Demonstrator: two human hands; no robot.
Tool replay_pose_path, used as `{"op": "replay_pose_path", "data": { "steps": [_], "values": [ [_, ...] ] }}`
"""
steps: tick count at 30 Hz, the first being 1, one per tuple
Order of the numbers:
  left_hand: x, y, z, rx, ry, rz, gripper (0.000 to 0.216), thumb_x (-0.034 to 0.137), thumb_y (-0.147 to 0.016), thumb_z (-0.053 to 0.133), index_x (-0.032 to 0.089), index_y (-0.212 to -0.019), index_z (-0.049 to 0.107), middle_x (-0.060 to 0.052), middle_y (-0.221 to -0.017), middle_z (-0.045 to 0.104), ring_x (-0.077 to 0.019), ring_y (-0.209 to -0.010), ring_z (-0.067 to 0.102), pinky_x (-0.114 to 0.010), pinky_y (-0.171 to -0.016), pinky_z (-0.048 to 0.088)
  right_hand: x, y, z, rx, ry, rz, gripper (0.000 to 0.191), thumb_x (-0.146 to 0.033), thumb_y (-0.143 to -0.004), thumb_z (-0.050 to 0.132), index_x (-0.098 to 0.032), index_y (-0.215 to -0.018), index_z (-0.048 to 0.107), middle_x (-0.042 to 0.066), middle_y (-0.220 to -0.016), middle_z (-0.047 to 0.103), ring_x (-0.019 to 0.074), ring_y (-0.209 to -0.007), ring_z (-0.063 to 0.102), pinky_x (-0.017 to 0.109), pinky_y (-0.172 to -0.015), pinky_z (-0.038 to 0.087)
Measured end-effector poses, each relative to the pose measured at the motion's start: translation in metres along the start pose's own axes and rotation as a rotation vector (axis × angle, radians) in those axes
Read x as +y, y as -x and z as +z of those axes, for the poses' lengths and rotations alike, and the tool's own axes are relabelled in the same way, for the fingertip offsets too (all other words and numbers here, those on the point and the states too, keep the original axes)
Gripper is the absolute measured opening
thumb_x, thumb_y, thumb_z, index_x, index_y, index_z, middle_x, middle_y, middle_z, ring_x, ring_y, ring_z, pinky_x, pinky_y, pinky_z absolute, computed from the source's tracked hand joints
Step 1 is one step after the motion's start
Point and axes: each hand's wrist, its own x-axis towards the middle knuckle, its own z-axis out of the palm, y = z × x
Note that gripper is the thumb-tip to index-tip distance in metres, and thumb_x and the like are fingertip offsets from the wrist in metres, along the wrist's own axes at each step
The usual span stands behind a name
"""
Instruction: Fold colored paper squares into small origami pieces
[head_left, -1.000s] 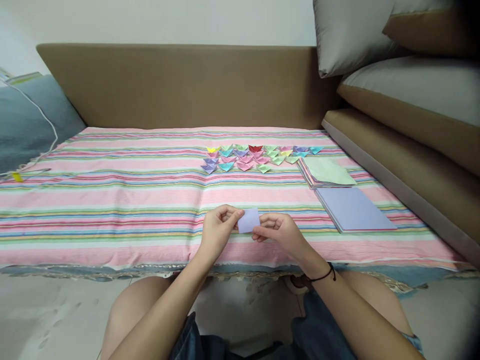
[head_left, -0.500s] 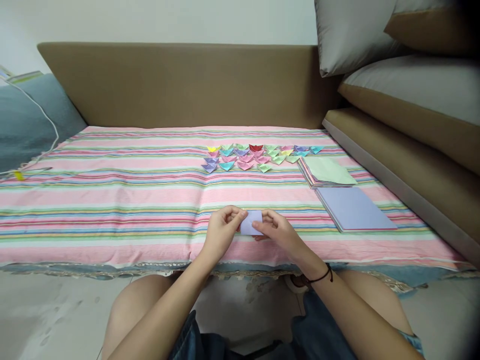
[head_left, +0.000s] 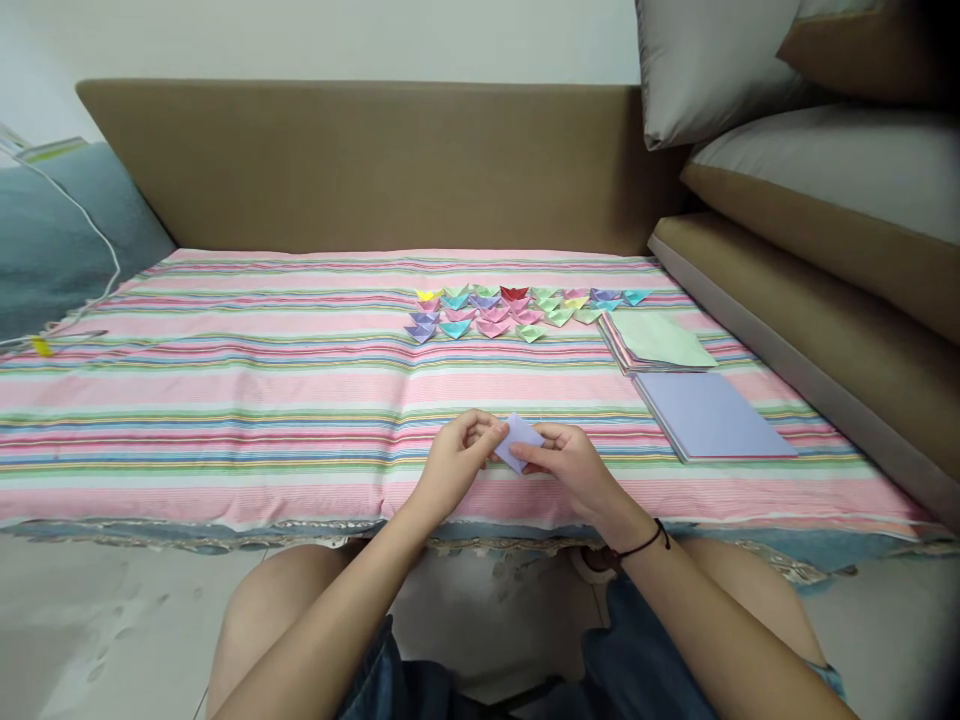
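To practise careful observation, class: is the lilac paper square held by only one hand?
No: the left hand and the right hand both pinch the lilac paper square, one at each side.

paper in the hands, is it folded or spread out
Folded, it seems: the paper, held between left hand and right hand, is a small diamond, far smaller than the lilac stack.

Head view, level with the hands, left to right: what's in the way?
Left hand → small lavender paper, pinched between both hands → right hand → lavender-topped paper stack → lowest brown cushion of the pile.
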Motion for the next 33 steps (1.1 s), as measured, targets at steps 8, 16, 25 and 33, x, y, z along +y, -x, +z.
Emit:
{"op": "replay_pose_path", "data": {
  "steps": [8, 16, 25, 33],
  "values": [
    [-0.005, -0.002, -0.002, 0.012, 0.004, 0.036, 0.029, 0.041, -0.075, 0.061, 0.015, -0.063, 0.061, -0.001, -0.056, 0.058, -0.0103, -0.05, 0.049, -0.021, -0.049, 0.037, 0.003, -0.002, -0.001, 0.088, -0.049, -0.04, 0.034, -0.032, -0.054, 0.08, -0.016, -0.081, 0.067, 0.001, -0.069, 0.068, 0.0151, -0.062, 0.062, 0.029, -0.062, 0.05],
    [-0.003, -0.001, -0.002, 0.03, 0.062, -0.018, 0.029, 0.038, -0.074, 0.062, 0.014, -0.057, 0.063, -0.002, -0.056, 0.059, -0.0115, -0.052, 0.048, -0.023, -0.053, 0.039, -0.001, 0.0, 0.0, 0.043, -0.021, -0.042, 0.042, -0.03, -0.056, 0.079, -0.015, -0.09, 0.06, 0.001, -0.065, 0.067, 0.0136, -0.056, 0.06, 0.027, -0.057, 0.048],
    [-0.007, -0.002, 0.001, -0.039, -0.005, 0.011, 0.022, 0.037, -0.073, 0.061, 0.015, -0.069, 0.061, 0.0, -0.061, 0.056, -0.0118, -0.056, 0.049, -0.022, -0.051, 0.038, 0.0, 0.0, 0.002, -0.002, -0.01, -0.055, 0.046, -0.028, -0.054, 0.08, -0.02, -0.087, 0.049, -0.003, -0.06, 0.065, 0.0149, -0.055, 0.061, 0.026, -0.054, 0.045],
    [-0.008, -0.001, 0.001, 0.028, -0.031, -0.013, 0.027, 0.037, -0.069, 0.066, 0.015, -0.059, 0.054, 0.004, -0.046, 0.046, -0.0083, -0.044, 0.04, -0.021, -0.045, 0.029, 0.003, 0.0, 0.003, -0.063, 0.023, -0.077, 0.047, -0.023, -0.057, 0.077, -0.023, -0.09, 0.043, -0.007, -0.058, 0.061, 0.0108, -0.051, 0.056, 0.021, -0.049, 0.039]
  ]
}}
